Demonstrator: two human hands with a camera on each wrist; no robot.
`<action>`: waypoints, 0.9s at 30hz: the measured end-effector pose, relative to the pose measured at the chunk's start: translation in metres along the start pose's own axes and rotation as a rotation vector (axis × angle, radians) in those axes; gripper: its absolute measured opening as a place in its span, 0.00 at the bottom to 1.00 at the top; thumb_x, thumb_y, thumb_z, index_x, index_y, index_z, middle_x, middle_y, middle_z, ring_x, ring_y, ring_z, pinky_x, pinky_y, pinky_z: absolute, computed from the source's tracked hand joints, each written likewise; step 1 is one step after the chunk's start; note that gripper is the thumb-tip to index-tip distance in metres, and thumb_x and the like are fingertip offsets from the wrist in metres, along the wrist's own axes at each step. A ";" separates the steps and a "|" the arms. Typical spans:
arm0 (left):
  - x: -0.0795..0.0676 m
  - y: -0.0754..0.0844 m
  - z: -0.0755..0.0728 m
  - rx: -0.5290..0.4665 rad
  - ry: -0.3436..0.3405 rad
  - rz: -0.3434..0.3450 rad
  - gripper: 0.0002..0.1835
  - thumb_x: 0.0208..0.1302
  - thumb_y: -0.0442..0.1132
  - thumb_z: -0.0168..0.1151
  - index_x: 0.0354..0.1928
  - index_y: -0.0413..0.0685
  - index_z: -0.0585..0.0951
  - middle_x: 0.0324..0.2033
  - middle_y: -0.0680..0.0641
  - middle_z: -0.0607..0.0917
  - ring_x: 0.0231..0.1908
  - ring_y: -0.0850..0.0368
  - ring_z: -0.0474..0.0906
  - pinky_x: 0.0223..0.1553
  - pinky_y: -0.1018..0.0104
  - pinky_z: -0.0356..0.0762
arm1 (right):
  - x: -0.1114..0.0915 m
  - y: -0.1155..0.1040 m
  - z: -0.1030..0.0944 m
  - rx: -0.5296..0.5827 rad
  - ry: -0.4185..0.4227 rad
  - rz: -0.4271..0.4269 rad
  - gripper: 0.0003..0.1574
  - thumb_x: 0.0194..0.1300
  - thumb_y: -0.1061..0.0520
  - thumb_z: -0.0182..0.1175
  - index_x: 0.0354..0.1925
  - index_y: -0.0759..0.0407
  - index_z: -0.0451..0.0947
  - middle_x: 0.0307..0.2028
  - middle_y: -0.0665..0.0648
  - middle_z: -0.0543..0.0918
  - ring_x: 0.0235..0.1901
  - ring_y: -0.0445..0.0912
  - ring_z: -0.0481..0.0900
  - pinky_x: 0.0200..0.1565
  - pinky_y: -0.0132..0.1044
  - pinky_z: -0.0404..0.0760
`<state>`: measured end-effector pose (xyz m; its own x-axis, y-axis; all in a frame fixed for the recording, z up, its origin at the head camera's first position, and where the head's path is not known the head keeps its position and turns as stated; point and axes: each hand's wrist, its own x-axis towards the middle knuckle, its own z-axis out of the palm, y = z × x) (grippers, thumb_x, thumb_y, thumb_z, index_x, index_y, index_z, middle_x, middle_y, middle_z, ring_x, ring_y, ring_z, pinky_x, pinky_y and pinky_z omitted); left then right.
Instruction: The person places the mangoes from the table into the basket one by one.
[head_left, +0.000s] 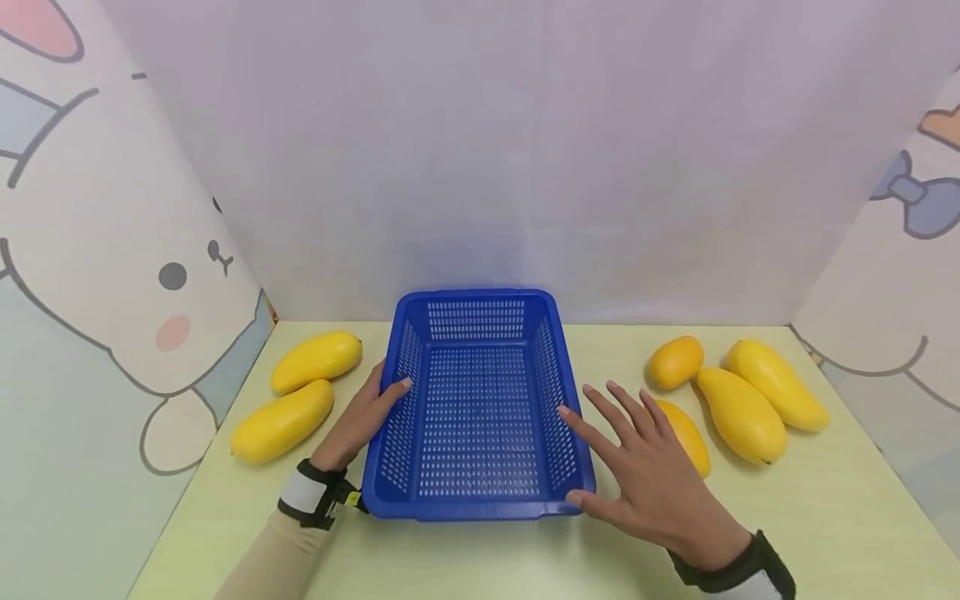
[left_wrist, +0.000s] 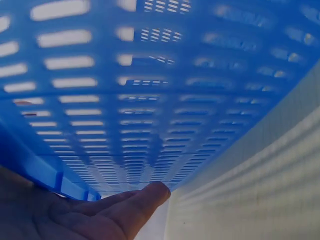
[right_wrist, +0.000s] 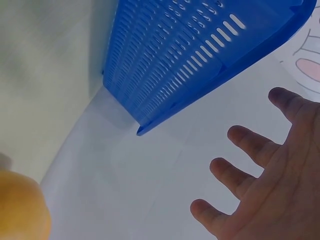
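Observation:
A blue plastic basket (head_left: 480, 417) with slotted walls stands in the middle of the table, nothing inside it. My left hand (head_left: 365, 417) grips its left rim, thumb over the edge and the other fingers along the outside wall. In the left wrist view, fingers (left_wrist: 135, 210) lie beside the basket's slotted wall (left_wrist: 135, 120). Over the right rim, my right hand (head_left: 648, 475) hovers with fingers spread, holding nothing. The right wrist view shows a gap between that hand (right_wrist: 280, 175) and the basket (right_wrist: 170, 60). A yellow mango (head_left: 684, 437) is partly hidden behind the right hand.
Two yellow mangoes, one farther back (head_left: 317, 362) and one nearer (head_left: 282, 422), lie left of the basket. To the right are an orange-yellow mango (head_left: 676, 362) and two larger ones (head_left: 742, 417). A pale back wall (head_left: 510, 150) rises behind the table (head_left: 450, 562).

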<state>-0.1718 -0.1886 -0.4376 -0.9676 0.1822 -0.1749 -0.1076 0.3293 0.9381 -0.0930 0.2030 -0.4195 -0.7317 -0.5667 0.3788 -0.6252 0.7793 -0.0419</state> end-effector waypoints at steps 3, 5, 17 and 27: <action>0.002 -0.003 0.001 -0.001 -0.004 0.001 0.38 0.78 0.46 0.47 0.80 0.48 0.44 0.67 0.33 0.67 0.53 0.38 0.77 0.52 0.43 0.80 | 0.000 0.000 0.001 0.000 -0.006 0.006 0.53 0.63 0.19 0.48 0.78 0.38 0.58 0.77 0.59 0.57 0.75 0.62 0.49 0.72 0.62 0.42; 0.002 -0.005 0.001 -0.006 -0.004 -0.005 0.36 0.77 0.43 0.46 0.79 0.44 0.45 0.67 0.32 0.67 0.53 0.38 0.77 0.53 0.43 0.79 | 0.000 0.000 0.001 0.000 -0.011 0.009 0.53 0.63 0.19 0.49 0.78 0.38 0.57 0.77 0.59 0.57 0.75 0.62 0.49 0.72 0.62 0.42; 0.000 -0.005 0.000 -0.038 -0.003 -0.005 0.31 0.74 0.36 0.40 0.77 0.38 0.53 0.60 0.30 0.73 0.48 0.40 0.77 0.48 0.50 0.80 | 0.000 0.002 0.000 -0.015 -0.018 0.018 0.53 0.63 0.19 0.49 0.78 0.38 0.57 0.77 0.59 0.57 0.75 0.62 0.49 0.71 0.63 0.46; 0.001 -0.006 0.000 -0.062 -0.016 -0.005 0.31 0.75 0.36 0.40 0.77 0.40 0.51 0.61 0.30 0.72 0.50 0.39 0.77 0.49 0.50 0.80 | 0.000 0.005 -0.001 -0.010 0.011 0.010 0.53 0.64 0.19 0.47 0.78 0.40 0.58 0.77 0.59 0.58 0.75 0.61 0.50 0.73 0.61 0.44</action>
<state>-0.1719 -0.1905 -0.4429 -0.9633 0.1952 -0.1841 -0.1272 0.2719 0.9539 -0.0962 0.2071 -0.4188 -0.7346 -0.5561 0.3888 -0.6153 0.7875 -0.0361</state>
